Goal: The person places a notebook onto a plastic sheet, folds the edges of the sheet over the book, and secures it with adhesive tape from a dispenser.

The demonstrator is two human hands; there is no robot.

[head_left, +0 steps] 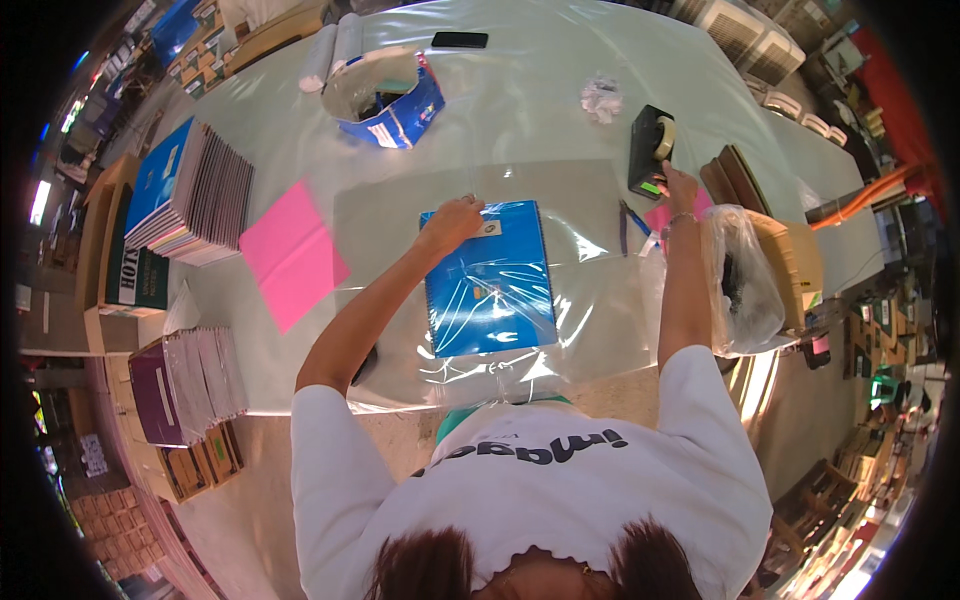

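A blue spiral-bound notebook [490,290] lies in front of me, with a sheet of clear plastic film [585,290] around and over it. My left hand [456,220] is at the notebook's top edge, its fingers closed on the film there. Off to the right, my right hand [681,190] is at the near end of a black tape dispenser [645,150], fingers pinched where the tape comes off. The tape roll [664,138] shows in the dispenser; the strip between my fingers is too small to make out.
Stacked notebooks [190,195] and a wrapped purple stack [190,385] stand at left beside a pink sheet [295,255]. Farther off are a blue cut-down container [385,105], a phone [460,40] and crumpled film [602,98]. Pens [635,225] and a plastic-lined box [785,270] are right.
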